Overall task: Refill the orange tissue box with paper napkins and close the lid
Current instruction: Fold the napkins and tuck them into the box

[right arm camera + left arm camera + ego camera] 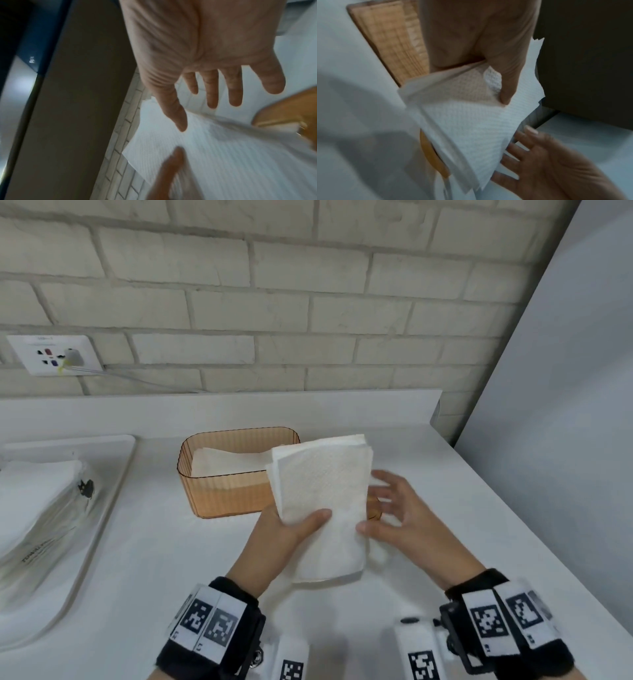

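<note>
The orange ribbed tissue box [226,484] stands open on the white counter, with a few napkins lying inside. My left hand [291,530] grips a thick stack of white napkins [322,501] just in front of and to the right of the box, thumb on top. The left wrist view shows that thumb [506,86] pressing the napkin stack [467,121] beside the box [388,40]. My right hand [394,508] is spread open at the stack's right edge, its thumb touching the paper. A sliver of the orange lid [374,510] shows behind the stack.
A white tray [113,474] at the left holds a plastic pack of napkins [41,508]. A brick wall with a socket plate [54,354] and a cable runs behind the counter. A white panel [565,405] bounds the counter's right side.
</note>
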`<state>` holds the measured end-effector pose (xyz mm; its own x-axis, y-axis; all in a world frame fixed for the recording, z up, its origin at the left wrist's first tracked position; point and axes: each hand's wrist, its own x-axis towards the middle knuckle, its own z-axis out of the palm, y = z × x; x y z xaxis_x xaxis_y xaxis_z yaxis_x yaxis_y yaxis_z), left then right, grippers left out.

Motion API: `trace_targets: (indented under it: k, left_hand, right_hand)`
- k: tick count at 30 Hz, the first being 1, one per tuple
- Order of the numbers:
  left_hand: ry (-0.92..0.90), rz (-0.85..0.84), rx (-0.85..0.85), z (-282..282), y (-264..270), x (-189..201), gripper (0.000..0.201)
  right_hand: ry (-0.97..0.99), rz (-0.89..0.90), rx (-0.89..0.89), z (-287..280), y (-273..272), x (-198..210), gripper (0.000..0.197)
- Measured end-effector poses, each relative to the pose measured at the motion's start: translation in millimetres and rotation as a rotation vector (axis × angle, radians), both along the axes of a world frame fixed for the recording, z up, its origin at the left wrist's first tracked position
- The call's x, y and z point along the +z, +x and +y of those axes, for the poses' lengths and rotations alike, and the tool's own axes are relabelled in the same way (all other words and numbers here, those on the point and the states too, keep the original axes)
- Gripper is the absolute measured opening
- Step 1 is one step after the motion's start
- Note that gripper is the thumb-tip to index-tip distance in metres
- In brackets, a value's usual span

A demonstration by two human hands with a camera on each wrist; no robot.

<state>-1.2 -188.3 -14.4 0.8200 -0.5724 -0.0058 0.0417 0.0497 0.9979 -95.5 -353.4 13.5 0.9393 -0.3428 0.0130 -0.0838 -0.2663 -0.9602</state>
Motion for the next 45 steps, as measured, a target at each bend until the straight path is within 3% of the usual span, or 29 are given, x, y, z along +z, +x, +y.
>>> trace_targets:
  k: [3, 8, 13, 22, 25, 29, 33, 35, 37, 39, 41, 45]
  left_hand:
    - [-0.089, -0.021, -0.007, -6, -7, 4, 0.019]
    - [-0.168, -0.057, -0.018, -9, -6, 0, 0.033]
    - [-0.07, 0.042, -0.037, -13, -11, -25, 0.024]
    - [-0.096, 0.03, 0.052, -19, -11, -22, 0.026]
    - [-0.118, 0.051, 0.047, -13, -9, -16, 0.021]
    - [-0.181, 0.177, -0.024, -10, -5, -7, 0.029]
    - [-0.294, 0.457, -0.084, -13, -7, -8, 0.046]
    - [-0.359, 0.591, -0.067, -15, -10, -7, 0.042]
    - [-0.404, 0.651, -0.02, -18, -12, -8, 0.043]
    - [-0.403, 0.657, 0.016, -19, -13, -11, 0.045]
    - [-0.375, 0.65, 0.032, -21, -15, -14, 0.047]
    - [-0.373, 0.594, -0.012, -25, -25, -12, 0.048]
  right_hand:
    - [-0.011, 0.008, 0.015, 10, 1, -10, 0.051]
    - [0.0, -0.05, 0.008, 13, 9, -19, 0.052]
    - [-0.071, 0.119, 0.04, 18, 10, -53, 0.05]
    - [-0.116, 0.108, 0.007, 21, 14, -51, 0.047]
    - [-0.042, 0.088, -0.004, 15, 11, -50, 0.048]
    - [0.057, 0.08, 0.004, 8, 10, -38, 0.043]
    - [0.15, 0.117, 0.041, 1, 9, -34, 0.046]
    - [0.084, 0.181, 0.082, 1, 9, -35, 0.052]
    - [-0.106, 0.205, 0.029, 4, 10, -34, 0.052]
    - [-0.398, 0.139, -0.107, 9, 10, -33, 0.06]
    - [-0.603, 0.023, -0.164, 19, 10, -28, 0.056]
    - [-0.673, -0.1, -0.115, 42, 11, -19, 0.038]
